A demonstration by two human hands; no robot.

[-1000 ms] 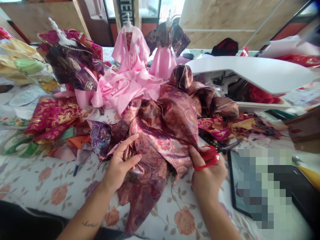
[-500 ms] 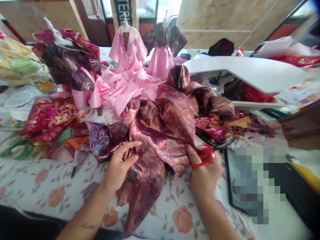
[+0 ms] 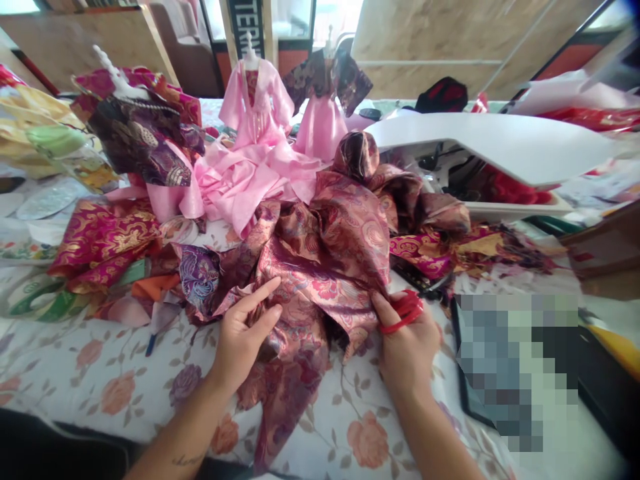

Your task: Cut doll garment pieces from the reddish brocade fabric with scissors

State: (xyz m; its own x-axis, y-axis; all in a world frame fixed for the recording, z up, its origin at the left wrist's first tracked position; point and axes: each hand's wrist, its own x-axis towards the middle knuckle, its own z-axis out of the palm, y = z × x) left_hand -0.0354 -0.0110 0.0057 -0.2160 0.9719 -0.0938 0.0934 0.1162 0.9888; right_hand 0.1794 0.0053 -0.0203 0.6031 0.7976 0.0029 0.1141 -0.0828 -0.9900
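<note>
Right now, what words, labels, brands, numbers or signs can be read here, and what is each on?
"TERN": on the dark vertical sign in the background, turned sideways; the picture's top edge cuts the sign.
Script marking on the left forearm: too blurred to read.
Dark-edged device: pixelated, nothing readable.
No other text is legible.

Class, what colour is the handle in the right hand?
The handle is red, showing best in the head view, the only one here.
</note>
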